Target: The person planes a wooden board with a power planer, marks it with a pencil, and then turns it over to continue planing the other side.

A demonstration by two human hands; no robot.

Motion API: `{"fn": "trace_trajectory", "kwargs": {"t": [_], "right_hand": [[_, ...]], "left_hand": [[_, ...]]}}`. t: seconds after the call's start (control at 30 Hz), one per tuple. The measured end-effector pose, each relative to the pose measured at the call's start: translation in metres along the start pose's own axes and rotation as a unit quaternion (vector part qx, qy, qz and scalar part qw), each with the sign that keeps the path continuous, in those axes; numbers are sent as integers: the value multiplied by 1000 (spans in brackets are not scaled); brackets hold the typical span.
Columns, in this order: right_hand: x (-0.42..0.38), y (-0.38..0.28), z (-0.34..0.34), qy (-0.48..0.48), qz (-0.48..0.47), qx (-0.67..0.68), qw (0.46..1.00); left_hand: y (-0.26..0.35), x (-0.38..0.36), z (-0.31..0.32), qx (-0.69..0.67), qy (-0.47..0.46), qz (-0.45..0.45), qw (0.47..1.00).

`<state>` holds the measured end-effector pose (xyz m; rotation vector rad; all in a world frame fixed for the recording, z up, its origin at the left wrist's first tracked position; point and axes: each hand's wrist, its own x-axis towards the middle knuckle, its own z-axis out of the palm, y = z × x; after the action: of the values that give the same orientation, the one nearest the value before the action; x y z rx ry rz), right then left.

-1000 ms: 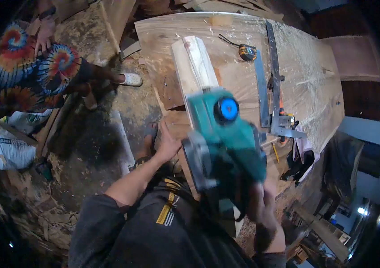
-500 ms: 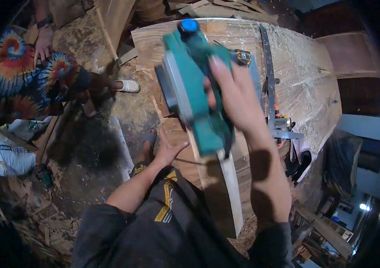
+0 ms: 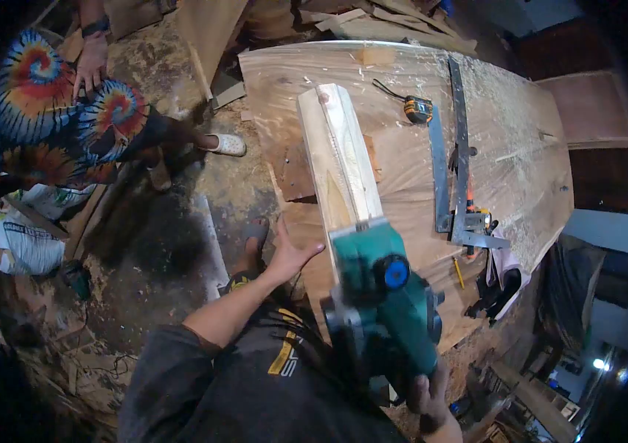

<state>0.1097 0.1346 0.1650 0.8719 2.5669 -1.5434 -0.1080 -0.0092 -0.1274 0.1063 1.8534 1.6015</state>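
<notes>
A green electric planer [image 3: 400, 310] with a blue knob rests over the near end of a pale wooden beam [image 3: 337, 159]. My right hand [image 3: 432, 402] is wrapped round the planer's rear, low in the view and partly hidden by the tool. My left hand [image 3: 292, 260] is beside the beam's left edge, fingers spread, its thumb tip close to the wood; whether it touches cannot be made out. The beam lies on a broad wooden slab [image 3: 410, 177], its near end hidden under the planer.
On the slab are a tape measure [image 3: 418, 110], a metal square [image 3: 460, 148], a blue-grey metal strip [image 3: 440, 170], a pencil [image 3: 459, 272] and wood shavings. Another person [image 3: 70, 111] stands at the left. A white sack [image 3: 26, 244] sits on the littered floor.
My right hand has drawn the planer back toward my body, uncovering the beam's far part and the tape measure. My left hand has stayed by the beam, fingers still spread.
</notes>
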Motion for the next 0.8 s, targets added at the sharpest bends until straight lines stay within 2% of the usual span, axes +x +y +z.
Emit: {"fn": "trace_trajectory", "kwargs": {"t": [0.03, 0.1, 0.17, 0.23, 0.27, 0.33, 0.37, 0.4, 0.47, 0.53, 0.57, 0.6, 0.63, 0.67, 0.7, 0.73, 0.77, 0.8], "right_hand": [[11, 3, 5, 28, -38, -77, 996], [58, -15, 14, -6, -38, -102, 994], [129, -78, 25, -17, 125, 79, 989], [210, -91, 41, -25, -109, -6, 994], [244, -113, 49, -24, -98, 7, 995], [320, -124, 67, 41, -173, -52, 983], [335, -141, 67, -8, -122, -34, 992], [351, -140, 72, -2, -128, 7, 992], [349, -131, 70, -1, -143, 44, 989], [316, -119, 63, -10, -155, 35, 987], [284, -111, 51, -44, -165, 12, 985], [258, -88, 47, -22, -191, 26, 981], [213, -81, 35, -36, -145, 31, 988], [183, -47, 32, -16, -202, 30, 979], [128, -39, 15, -70, -81, 35, 994], [84, -27, 2, -71, -120, -47, 989], [32, -8, 0, -56, 18, 145, 988], [-4, -10, -10, -41, 44, 39, 997]], "left_hand": [[3, -1, -1, -1, -1, -7, 1000], [-9, -2, 0, -49, -15, 33, 998], [-24, 3, 2, -72, -16, 50, 996], [-41, 8, 6, -64, -8, 42, 997], [-36, 11, 5, -34, -17, 35, 999], [-3, 4, -1, 20, -24, -5, 999], [12, -1, -5, 46, -17, -34, 998], [-9, 4, -7, -42, -20, 8, 999], [-12, 11, -29, 7, 34, -29, 999], [51, 2, -47, 54, 206, 76, 974], [80, 3, -55, 99, 229, 163, 954], [109, 1, -62, 143, 250, 249, 925], [145, -9, -59, 135, 222, 281, 924], [176, -22, -48, 127, 193, 311, 922], [197, -33, -36, 179, 123, 364, 906], [213, -42, -21, 229, 52, 413, 880], [230, -56, -5, 324, -92, 400, 852], [240, -69, 12, 411, -229, 373, 800]]}}
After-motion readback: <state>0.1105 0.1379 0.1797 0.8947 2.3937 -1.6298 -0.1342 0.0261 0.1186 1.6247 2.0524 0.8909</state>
